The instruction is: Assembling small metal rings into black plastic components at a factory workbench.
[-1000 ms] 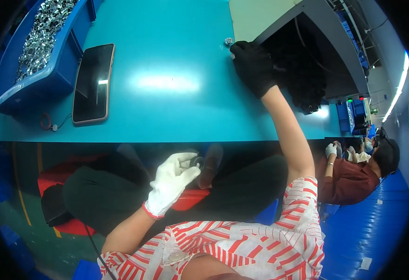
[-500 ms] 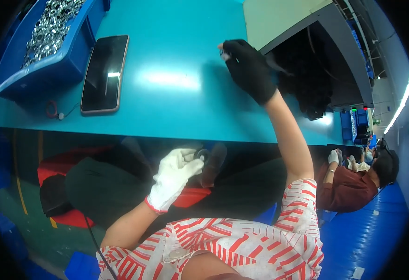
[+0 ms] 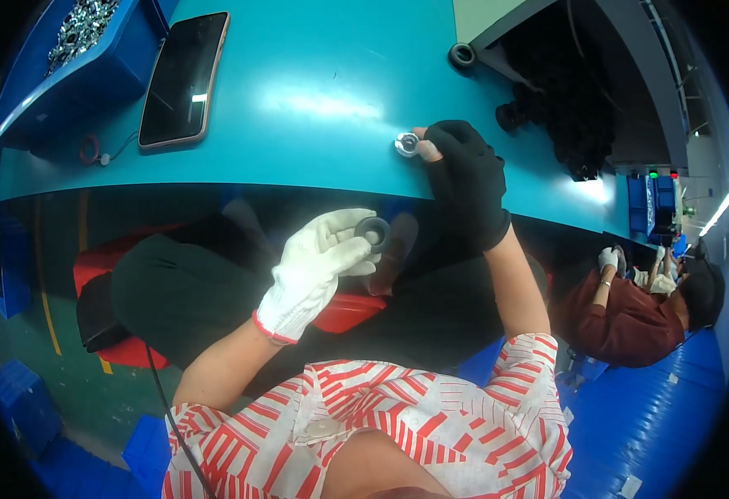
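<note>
My left hand (image 3: 319, 270) in white glove pinches a black rubber ring (image 3: 373, 230); small silver metal ring (image 3: 407, 145) sits up-right of it, w/ black-gloved right hand (image 3: 464, 183) fingertips already on it.

We see a white knit cloth glove on the left hand (image 3: 314, 270) pinching a matt black rubbery ring (image 3: 373, 230), a black cloth glove on the right hand (image 3: 467, 183) touching a shiny metal part (image 3: 407, 144) on the glossy smooth teal table (image 3: 314, 100).
</note>
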A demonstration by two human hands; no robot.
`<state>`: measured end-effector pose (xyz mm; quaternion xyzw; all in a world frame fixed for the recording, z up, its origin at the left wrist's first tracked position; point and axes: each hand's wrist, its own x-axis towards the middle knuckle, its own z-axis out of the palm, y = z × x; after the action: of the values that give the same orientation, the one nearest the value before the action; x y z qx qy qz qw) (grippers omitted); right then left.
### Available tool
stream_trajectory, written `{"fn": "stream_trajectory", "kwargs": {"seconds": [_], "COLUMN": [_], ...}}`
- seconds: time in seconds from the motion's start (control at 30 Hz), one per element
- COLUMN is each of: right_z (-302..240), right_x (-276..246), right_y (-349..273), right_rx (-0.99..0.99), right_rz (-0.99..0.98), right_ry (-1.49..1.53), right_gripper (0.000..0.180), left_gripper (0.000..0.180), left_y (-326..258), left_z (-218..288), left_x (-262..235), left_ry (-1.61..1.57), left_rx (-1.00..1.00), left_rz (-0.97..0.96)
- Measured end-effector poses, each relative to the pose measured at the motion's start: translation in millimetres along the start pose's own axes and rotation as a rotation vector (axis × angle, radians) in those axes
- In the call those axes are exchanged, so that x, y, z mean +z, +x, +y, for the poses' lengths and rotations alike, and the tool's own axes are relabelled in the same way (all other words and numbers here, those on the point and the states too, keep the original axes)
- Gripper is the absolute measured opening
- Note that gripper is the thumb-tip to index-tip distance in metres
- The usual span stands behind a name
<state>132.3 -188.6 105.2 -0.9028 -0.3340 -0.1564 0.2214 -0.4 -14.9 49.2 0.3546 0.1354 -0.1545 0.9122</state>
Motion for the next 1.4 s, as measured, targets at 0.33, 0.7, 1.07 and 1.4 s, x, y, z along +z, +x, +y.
{"fn": "stream_trajectory", "kwargs": {"seconds": [0.33, 0.7, 1.07, 1.4], "right_z": [-10.2, -11.3, -45.7, -37.7], "right_x": [-3.9, 3.2, -1.1, 5.6], "right_y": [-4.4, -5.3, -65.7, -71.8], "right_rx": [-0.049, -0.013, 0.268, 0.516], "right_rz": [-0.051, -0.032, -0.361, -0.423], "right_ry": [-0.040, 0.209, 0.575, 0.744], "right_gripper": [0.030, 0.027, 0.020, 0.018], "left_gripper": [0.041, 0.034, 0.043, 0.042], "left_y": [1.9, 2.7, -0.2, 0.1], "left_z": [-4.3, -1.3, -6.6, -8.9], "left_x": [-0.3, 1.3, -0.8, -2.4], "left_ry": [0.114, 0.049, 0.068, 0.151], "left_rx": [0.016, -0.010, 0.002, 0.022], "left_rz": [0.059, 0.128, 0.086, 0.151]}}
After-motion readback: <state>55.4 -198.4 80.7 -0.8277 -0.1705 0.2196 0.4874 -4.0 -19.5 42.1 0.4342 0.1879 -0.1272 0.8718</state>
